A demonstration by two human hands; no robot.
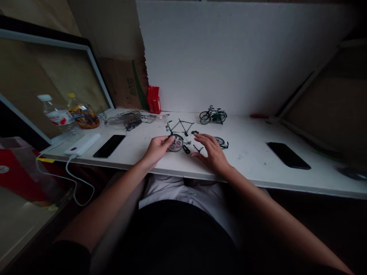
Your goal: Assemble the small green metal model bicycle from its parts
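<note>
My left hand (158,149) pinches the front part of a small green model bicycle, at the spoked wheel (177,144) with its handlebar. A thin green bicycle frame (181,125) lies just behind that wheel. Over the desk to the right, my right hand (211,152) hovers with fingers apart and nothing visible between them. Close to its fingertips are a small dark part (195,132), a black piece (186,149) and a forked green part (197,148). A second wheel (219,140) with a curved mudguard lies beyond this hand, which partly hides it.
Model bicycles (213,115) stand at the back of the white desk (243,160). Left are a phone (109,146), a white power strip (83,144), two bottles (83,114), plastic-wrapped parts (126,119) and a red box (154,100). A black phone-like slab (288,155) lies right.
</note>
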